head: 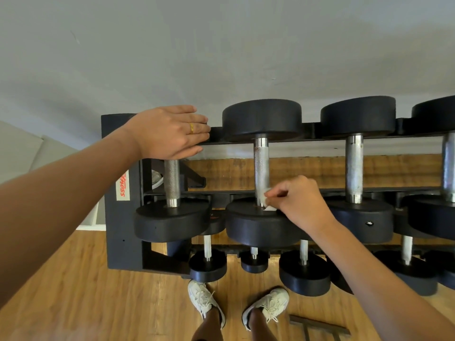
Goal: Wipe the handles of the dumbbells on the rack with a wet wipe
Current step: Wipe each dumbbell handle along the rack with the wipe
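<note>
The right hand (299,200) pinches a small white wet wipe (267,201) between thumb and fingertips, pressing it to the near end of the second handle (261,166), just above that dumbbell's near head (256,225). The left hand (170,131) lies flat, fingers straight and together, over the far end of the leftmost dumbbell (172,217) at the rack's (115,168) left end. What it rests on is hidden beneath it.

The handle being wiped runs straight away from the person, from the rack's near rail to its far rail, so the unwiped length lies beyond the right hand, towards the far head (262,119). That hand is plainly the nearer one, and a stroke along the bar's long axis would likely serve best.

Further along to the right sits the third handle (354,166), apart from both hands. Smaller dumbbells (208,265) sit on a lower tier, above the wooden floor (86,303).
</note>
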